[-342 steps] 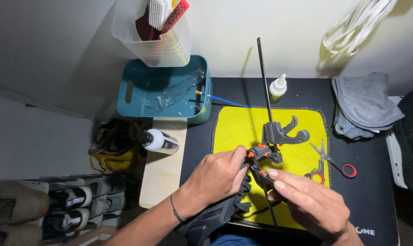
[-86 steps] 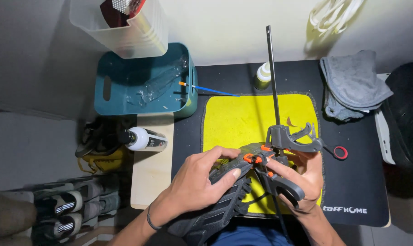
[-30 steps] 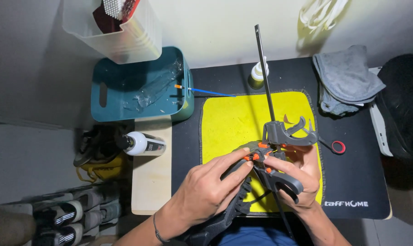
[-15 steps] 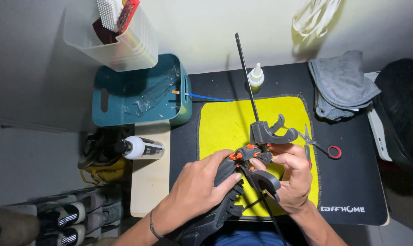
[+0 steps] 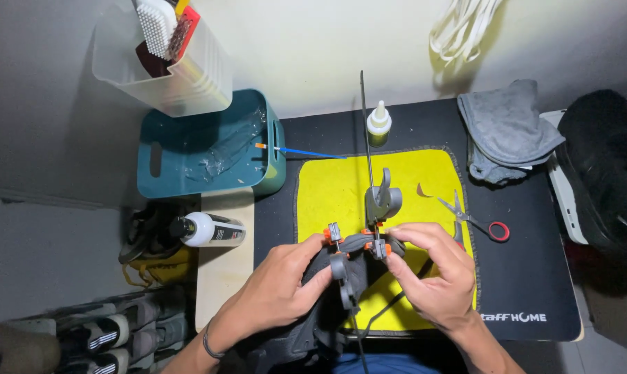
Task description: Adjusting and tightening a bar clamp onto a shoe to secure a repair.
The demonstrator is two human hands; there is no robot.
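Grip the dark shoe [image 5: 327, 305] firmly in your left hand [image 5: 279, 294], over the near edge of the yellow mat [image 5: 341, 187] on the surface. Keep your right hand [image 5: 434, 277] pinched on the bar clamp [image 5: 377, 208] and squeeze evenly. Count: one shoe, one clamp, one pair of scissors [image 5: 476, 220], one glue bottle [image 5: 378, 123].

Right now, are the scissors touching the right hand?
Cannot tell. In the head view the scissors blade tip runs behind the right hand, so any contact is hidden.
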